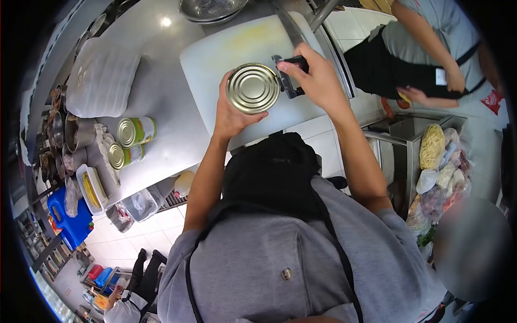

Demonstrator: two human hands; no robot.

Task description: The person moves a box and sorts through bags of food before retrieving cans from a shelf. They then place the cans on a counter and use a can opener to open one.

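My left hand (234, 116) is wrapped round a large tin can (252, 89), whose ridged metal lid faces up toward me. On the right edge of that lid sits a black can opener (291, 81). My right hand (318, 81) grips the opener's handle, thumb pressed on top. Both hands are above a white cutting board (210, 59). A knife (291, 27) lies on the board just beyond my right hand. Two more cans with green labels, a larger can (135, 132) and a smaller can (125, 155), stand to the left on the steel counter.
Metal bowls (211, 9) are at the counter's far side. A stack of clear plastic trays (102, 75) and pots (79, 133) line the left. A co-worker in a black apron (388, 62) stands at the right, near a steel cart (406, 129) with bagged food. Another person (137, 290) is at lower left.
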